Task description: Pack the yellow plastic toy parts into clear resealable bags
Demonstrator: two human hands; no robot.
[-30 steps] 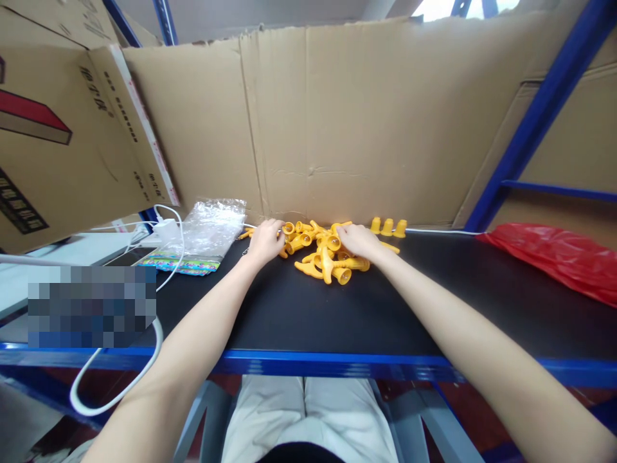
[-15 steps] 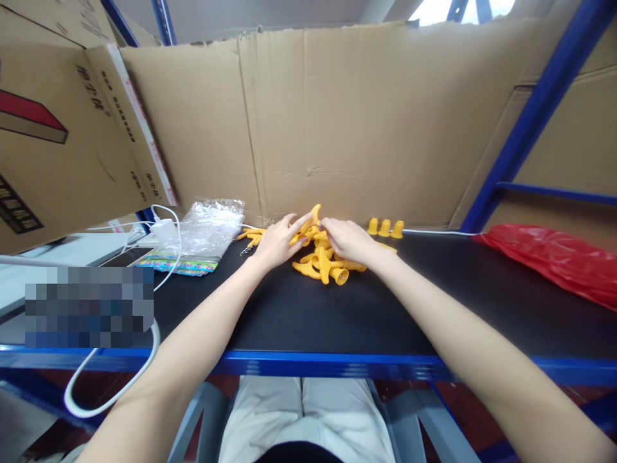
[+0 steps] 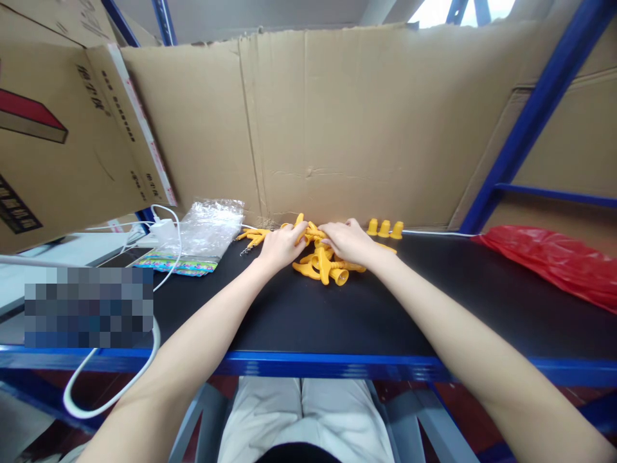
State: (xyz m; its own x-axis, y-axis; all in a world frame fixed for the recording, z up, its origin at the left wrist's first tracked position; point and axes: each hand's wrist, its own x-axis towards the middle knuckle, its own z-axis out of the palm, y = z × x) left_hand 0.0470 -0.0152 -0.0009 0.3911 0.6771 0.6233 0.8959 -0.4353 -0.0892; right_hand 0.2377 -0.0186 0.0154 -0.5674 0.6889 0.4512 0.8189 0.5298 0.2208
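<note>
My left hand is closed round a yellow plastic piece, whose rounded end sticks up above the fingers. My right hand is bent with its fingertips pinched at another yellow plastic part between the hands; the fingers partly hide it. Below and between both hands lies a loose pile of yellow plastic pieces, some curved with pointed ends, one with a round cup-like opening. Left of my left hand are several slim yellow pieces with a small metal chain.
Three yellow cups stand in a row at the back right. A clear plastic bag lies at the left beside a white cable and charger. A red plastic bag sits far right. Cardboard walls the back.
My left hand has closed more tightly, and the yellow piece in it has tipped and shifted left. My right hand has stayed nearly in place, its knuckles slightly raised.
</note>
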